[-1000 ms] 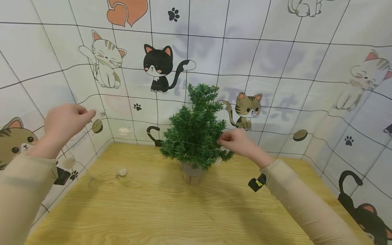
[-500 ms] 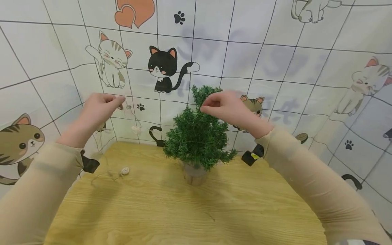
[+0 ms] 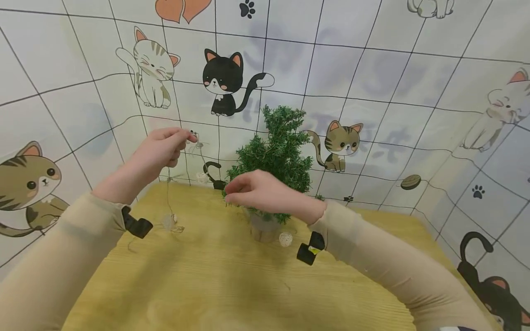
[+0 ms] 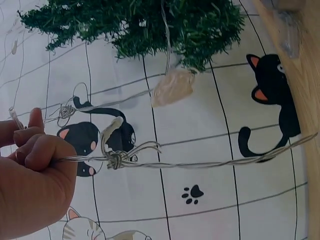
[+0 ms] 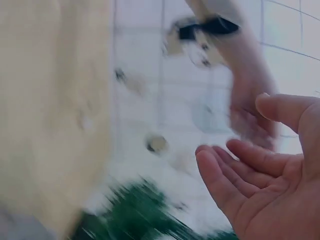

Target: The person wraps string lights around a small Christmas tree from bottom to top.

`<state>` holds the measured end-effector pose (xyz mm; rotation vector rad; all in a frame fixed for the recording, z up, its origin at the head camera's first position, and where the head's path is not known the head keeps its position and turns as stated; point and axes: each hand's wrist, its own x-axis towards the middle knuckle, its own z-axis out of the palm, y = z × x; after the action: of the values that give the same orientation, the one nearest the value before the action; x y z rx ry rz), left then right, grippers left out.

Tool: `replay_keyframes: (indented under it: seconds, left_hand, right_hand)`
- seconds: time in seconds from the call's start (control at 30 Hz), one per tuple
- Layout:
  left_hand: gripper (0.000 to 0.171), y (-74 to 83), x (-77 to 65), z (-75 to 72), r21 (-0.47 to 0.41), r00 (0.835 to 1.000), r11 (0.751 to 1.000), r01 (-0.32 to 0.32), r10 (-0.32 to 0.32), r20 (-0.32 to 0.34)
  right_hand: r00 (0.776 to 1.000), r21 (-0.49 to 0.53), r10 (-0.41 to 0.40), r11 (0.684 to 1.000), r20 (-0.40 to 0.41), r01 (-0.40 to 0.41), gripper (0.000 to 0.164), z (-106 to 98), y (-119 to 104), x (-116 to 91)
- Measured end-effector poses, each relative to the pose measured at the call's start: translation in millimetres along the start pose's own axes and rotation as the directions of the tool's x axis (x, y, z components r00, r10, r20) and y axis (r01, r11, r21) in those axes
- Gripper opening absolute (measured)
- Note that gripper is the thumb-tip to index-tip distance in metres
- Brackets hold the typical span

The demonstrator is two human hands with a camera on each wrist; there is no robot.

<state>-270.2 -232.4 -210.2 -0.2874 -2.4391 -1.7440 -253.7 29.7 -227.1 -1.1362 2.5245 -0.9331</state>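
Observation:
A small green artificial tree [image 3: 285,138] stands in a pale pot [image 3: 263,230] at the back of the table. Left of it, my left hand [image 3: 161,148] is raised, its fingers curled round a thin string-light wire [image 4: 200,164]. Knots show along this twisted wire in the left wrist view, and a pale bulb cover [image 4: 172,89] hangs beyond it. My right hand [image 3: 262,191] is in front of the tree's lower left branches, fingers loosely bent with nothing between them. A white woven ball [image 3: 285,239] is beside the pot, on the right.
More wire with another pale ball [image 3: 169,222] trails down to the wooden table [image 3: 232,289] on the left. White sheeting [image 3: 385,69] with printed cats and black grid lines closes in the back and both sides.
My left hand has moved right, bringing the wire closer to the tree. My right hand went from the tree's right side up past its top, then down to its lower left.

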Motion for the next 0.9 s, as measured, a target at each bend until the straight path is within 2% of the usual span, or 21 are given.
replay_keyframes:
  seconds: [0.1, 0.2, 0.3, 0.43, 0.53, 0.6, 0.73, 0.8, 0.9]
  left_hand:
    - [0.042, 4.7, -0.7, 5.9, -0.052, 1.000, 0.999, 0.002, -0.001, 0.019]
    - [0.038, 7.7, -3.1, 8.0, -0.117, 1.000, 0.993, -0.006, 0.009, 0.027]
    - [0.036, 13.9, -5.5, 7.2, -0.201, 0.998, 0.978, -0.050, 0.055, 0.020]
    - [0.032, 29.5, -7.9, 6.3, -0.279, 0.993, 0.954, -0.109, 0.116, 0.011]
    - [0.030, 42.7, -8.4, 6.5, -0.311, 0.990, 0.942, -0.129, 0.140, 0.014]
    - [0.029, 50.3, -7.3, 6.2, -0.325, 0.988, 0.935, -0.140, 0.154, 0.017]
    - [0.028, 51.6, -4.5, 3.8, -0.363, 0.984, 0.918, -0.160, 0.176, 0.010]
    - [0.028, 50.9, -2.1, 3.0, -0.380, 0.983, 0.910, -0.168, 0.184, 0.005]
    - [0.029, 48.5, 0.1, 3.8, -0.410, 0.983, 0.897, -0.164, 0.183, 0.007]
  right_hand:
    - [0.998, 0.158, 0.024, 0.987, 0.051, -0.031, 0.052, 35.2, 11.0, 7.7]
    - [0.995, 0.319, 0.065, 0.944, 0.082, -0.088, 0.067, 74.3, 17.4, 18.5]
    - [0.991, 0.435, 0.117, 0.891, 0.065, -0.133, 0.074, 108.9, 19.0, 31.5]
    - [0.988, 0.533, 0.151, 0.837, -0.004, -0.126, 0.073, 141.9, 18.9, 48.2]
    - [0.990, 0.574, 0.128, 0.816, -0.061, -0.070, 0.066, 153.1, 16.0, 56.9]
    - [0.993, 0.621, 0.093, 0.783, -0.070, -0.030, 0.060, 154.4, 12.5, 60.2]
    - [0.993, 0.686, 0.071, 0.727, -0.090, 0.010, 0.048, 156.0, 7.0, 62.3]
    - [0.986, 0.704, 0.102, 0.710, -0.132, 0.020, 0.043, 154.9, 5.2, 62.9]
    - [0.957, 0.727, 0.197, 0.686, -0.214, 0.021, 0.039, 153.3, 4.5, 64.2]
